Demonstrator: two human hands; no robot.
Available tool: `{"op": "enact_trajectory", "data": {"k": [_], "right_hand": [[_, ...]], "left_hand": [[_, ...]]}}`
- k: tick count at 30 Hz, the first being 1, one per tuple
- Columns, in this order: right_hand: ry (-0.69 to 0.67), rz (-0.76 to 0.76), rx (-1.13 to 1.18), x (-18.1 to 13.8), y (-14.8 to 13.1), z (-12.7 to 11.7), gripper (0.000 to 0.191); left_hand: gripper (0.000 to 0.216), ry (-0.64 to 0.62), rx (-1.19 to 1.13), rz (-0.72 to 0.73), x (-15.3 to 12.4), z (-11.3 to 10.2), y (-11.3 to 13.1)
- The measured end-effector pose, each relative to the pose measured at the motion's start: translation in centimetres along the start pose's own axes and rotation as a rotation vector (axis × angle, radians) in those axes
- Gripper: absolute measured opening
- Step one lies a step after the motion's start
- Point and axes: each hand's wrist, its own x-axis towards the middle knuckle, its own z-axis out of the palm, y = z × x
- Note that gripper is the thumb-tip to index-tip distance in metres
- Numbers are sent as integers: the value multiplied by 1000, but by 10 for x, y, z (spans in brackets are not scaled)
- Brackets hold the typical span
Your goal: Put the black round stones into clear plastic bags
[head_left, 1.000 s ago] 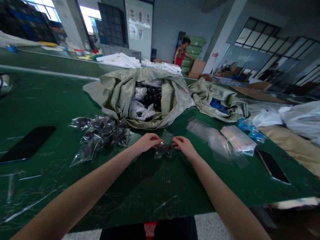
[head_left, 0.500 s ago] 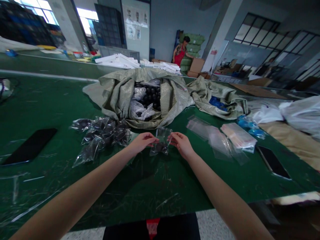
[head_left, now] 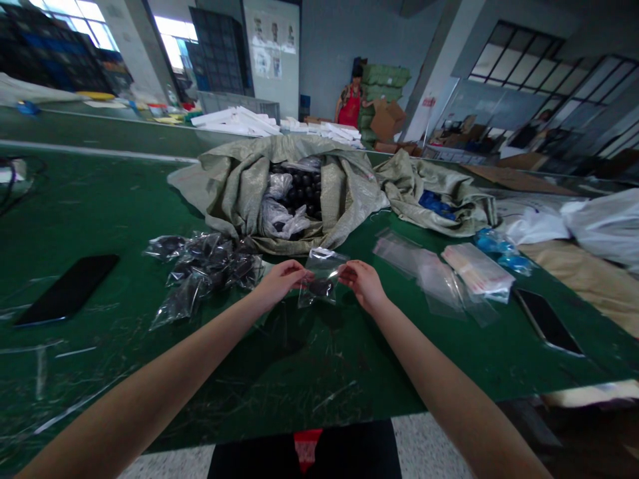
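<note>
Between my hands is a clear plastic bag (head_left: 324,265) with a dark rounded piece (head_left: 321,287) inside it. My left hand (head_left: 287,279) pinches the bag's left edge. On the opposite edge, the fingers of my right hand (head_left: 362,279) are closed. Left of my hands lies a pile of filled clear bags (head_left: 207,263) with dark pieces in them. Straight ahead, a woven sack (head_left: 349,193) lies open, showing many black rounded pieces (head_left: 303,193) and crumpled clear plastic. Flat clear bags (head_left: 439,283) are spread to the right of my right hand, beside a stacked bundle (head_left: 476,269).
A dark phone (head_left: 70,289) lies at the left and another phone (head_left: 548,322) at the right. A second woven sack (head_left: 479,209) holds blue items (head_left: 436,205). White strips (head_left: 234,122) lie at the back. A person in a red apron (head_left: 350,106) stands beyond, near a cardboard box (head_left: 388,120).
The bag between my hands has tilted, so the dark piece shows more plainly and its top catches light. In the background, the person has straightened and the cardboard box is now tipped.
</note>
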Motion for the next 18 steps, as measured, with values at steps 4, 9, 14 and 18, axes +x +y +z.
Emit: {"op": "enact_trajectory", "data": {"k": [4, 9, 14, 18], "right_hand": [[-41, -4, 52, -3, 5, 2, 30], [-105, -67, 16, -10, 6, 5, 38], [-105, -44, -20, -13, 7, 9, 34], [-104, 66, -124, -17, 6, 9, 29]], "left_hand": [[16, 31, 18, -16, -3, 2, 1], [14, 94, -3, -51, -6, 3, 4], [13, 108, -6, -45, -7, 3, 3], [13, 134, -39, -17, -5, 0, 1]]}}
